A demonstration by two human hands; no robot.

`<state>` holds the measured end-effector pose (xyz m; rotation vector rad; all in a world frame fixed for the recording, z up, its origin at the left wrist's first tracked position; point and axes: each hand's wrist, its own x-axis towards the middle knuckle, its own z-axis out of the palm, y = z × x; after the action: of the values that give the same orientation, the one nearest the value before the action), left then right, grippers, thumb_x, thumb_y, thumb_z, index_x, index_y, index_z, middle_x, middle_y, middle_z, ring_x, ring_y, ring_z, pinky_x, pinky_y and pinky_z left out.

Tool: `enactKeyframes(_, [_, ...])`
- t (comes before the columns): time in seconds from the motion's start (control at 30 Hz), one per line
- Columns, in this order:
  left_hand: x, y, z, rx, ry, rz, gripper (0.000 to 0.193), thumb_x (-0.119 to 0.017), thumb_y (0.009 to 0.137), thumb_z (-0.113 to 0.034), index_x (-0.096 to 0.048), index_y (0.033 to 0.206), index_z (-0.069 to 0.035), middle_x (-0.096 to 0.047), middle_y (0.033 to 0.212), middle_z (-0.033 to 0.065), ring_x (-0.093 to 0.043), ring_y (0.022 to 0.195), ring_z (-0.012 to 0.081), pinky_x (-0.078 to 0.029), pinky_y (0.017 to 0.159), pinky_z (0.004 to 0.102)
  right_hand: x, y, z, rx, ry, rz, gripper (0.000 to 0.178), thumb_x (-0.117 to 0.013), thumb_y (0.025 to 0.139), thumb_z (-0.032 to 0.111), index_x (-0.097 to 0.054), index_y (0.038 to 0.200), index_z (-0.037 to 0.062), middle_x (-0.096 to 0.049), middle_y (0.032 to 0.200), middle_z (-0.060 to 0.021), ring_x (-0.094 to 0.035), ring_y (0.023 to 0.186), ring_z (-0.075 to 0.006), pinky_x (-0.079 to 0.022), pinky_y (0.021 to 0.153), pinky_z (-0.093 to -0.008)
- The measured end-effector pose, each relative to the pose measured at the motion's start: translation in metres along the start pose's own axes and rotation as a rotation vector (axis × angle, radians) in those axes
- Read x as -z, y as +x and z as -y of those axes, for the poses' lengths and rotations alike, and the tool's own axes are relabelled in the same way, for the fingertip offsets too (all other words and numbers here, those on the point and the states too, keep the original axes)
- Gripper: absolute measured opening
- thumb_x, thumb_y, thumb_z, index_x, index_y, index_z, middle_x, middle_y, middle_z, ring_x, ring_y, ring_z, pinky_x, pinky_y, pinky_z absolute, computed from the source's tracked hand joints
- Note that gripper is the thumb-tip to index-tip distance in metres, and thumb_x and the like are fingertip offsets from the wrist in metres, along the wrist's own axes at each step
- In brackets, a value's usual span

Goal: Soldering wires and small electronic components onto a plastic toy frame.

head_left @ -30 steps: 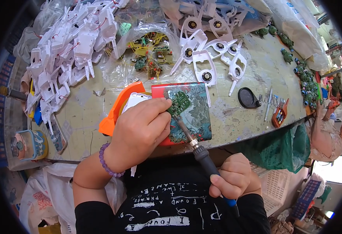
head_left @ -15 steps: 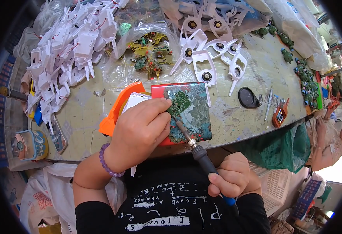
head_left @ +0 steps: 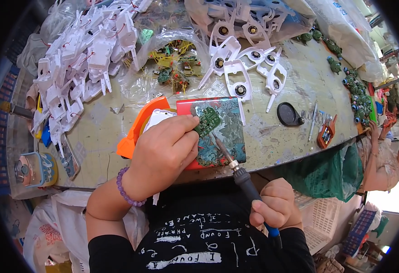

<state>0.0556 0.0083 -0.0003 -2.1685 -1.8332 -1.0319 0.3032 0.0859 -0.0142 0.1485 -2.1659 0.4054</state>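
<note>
My left hand [head_left: 167, 148] pinches the edge of a green circuit board [head_left: 207, 120] above a worn red-and-teal block [head_left: 229, 136]. In my right hand [head_left: 274, 204] is a soldering iron [head_left: 247, 184], its tip pointing up and left to the board's lower edge; whether the tip touches the board I cannot tell. A short red wire shows beside my left fingers. Partly behind my left hand lie an orange plastic part [head_left: 140, 127] and a white casing [head_left: 159, 117].
White plastic casings [head_left: 85, 54] with red wires heap up at far left. Wired circuit boards [head_left: 174, 68] sit in clear plastic beyond the block. White frames with speakers [head_left: 239, 88] lie right of them. A black round part [head_left: 290, 113] and small green parts [head_left: 359, 100] are farther right.
The soldering iron and my right hand have shifted slightly right. The tip has moved right along the board's lower edge. My left hand and the board stay nearly still.
</note>
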Motion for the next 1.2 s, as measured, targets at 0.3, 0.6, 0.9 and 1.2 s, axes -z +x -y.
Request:
enactKeyframes(0.3, [0.001,-0.001,-0.001,0.000,0.005,-0.010,0.017,-0.070,0.067,0.003,-0.062,0.081,0.000,-0.066,0.098,0.0121,-0.066,0.088,0.0274,-0.055,0.076,0.0346,0.001,-0.005,0.005,-0.052,-0.040,-0.038,0.026,-0.066,0.088,0.029,-0.058,0.097,0.0050,-0.048,0.064,0.0010,-0.048,0.052,-0.0131,-0.034,0.040,-0.0254])
enactKeyframes(0.6, [0.004,0.000,0.000,-0.007,-0.004,0.004,0.017,-0.070,0.068,0.002,-0.062,0.082,-0.001,-0.066,0.100,0.0114,-0.066,0.090,0.0282,-0.055,0.077,0.0365,0.002,-0.002,0.007,-0.070,-0.062,-0.079,0.027,-0.066,0.088,0.029,-0.058,0.098,0.0050,-0.048,0.065,0.0006,-0.049,0.052,-0.0138,-0.035,0.041,-0.0261])
enactKeyframes(0.9, [0.036,0.005,0.008,-0.091,-0.036,0.207,0.022,-0.072,0.068,-0.002,-0.066,0.087,-0.009,-0.063,0.101,0.0049,-0.057,0.101,0.0276,-0.046,0.087,0.0417,0.005,-0.011,0.007,-0.059,-0.106,-0.159,0.025,-0.064,0.089,0.026,-0.056,0.096,0.0044,-0.050,0.066,0.0005,-0.050,0.051,-0.0148,-0.038,0.043,-0.0285])
enactKeyframes(1.2, [0.026,0.009,0.008,-0.170,0.019,0.235,0.017,-0.073,0.068,-0.007,-0.063,0.082,-0.007,-0.060,0.092,0.0044,-0.058,0.086,0.0248,-0.046,0.078,0.0392,0.005,-0.016,0.005,-0.058,-0.121,-0.228,0.020,-0.062,0.089,0.021,-0.055,0.095,0.0039,-0.051,0.066,-0.0005,-0.049,0.050,-0.0153,-0.039,0.043,-0.0293])
